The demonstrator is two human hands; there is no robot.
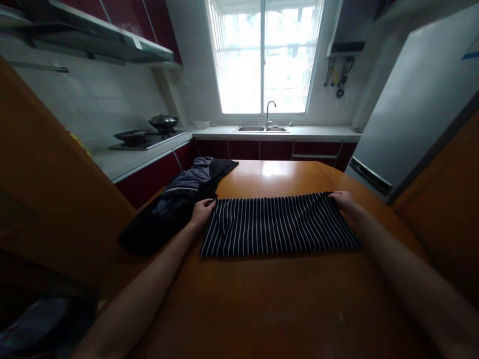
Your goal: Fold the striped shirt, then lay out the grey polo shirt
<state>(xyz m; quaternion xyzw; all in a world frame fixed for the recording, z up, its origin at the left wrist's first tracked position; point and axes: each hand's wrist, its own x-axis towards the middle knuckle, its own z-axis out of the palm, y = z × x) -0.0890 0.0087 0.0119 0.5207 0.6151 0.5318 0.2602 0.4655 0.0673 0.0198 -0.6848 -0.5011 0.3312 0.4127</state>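
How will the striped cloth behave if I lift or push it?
The striped cloth will probably droop, as its stripes bend in soft ripples. It looks thin, so it is likely light. It may slide easily when pushed, since the table looks glossy.

Can't see the tabletop (277,299) beneath the striped cloth (279,225), nor identify the cut-off near-left bundle (43,319), perhaps clothing.

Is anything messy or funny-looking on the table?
The dark clothing looks messiest: it lies rumpled on the left of the table, while the striped cloth is spread fairly flat between left hand and right hand.
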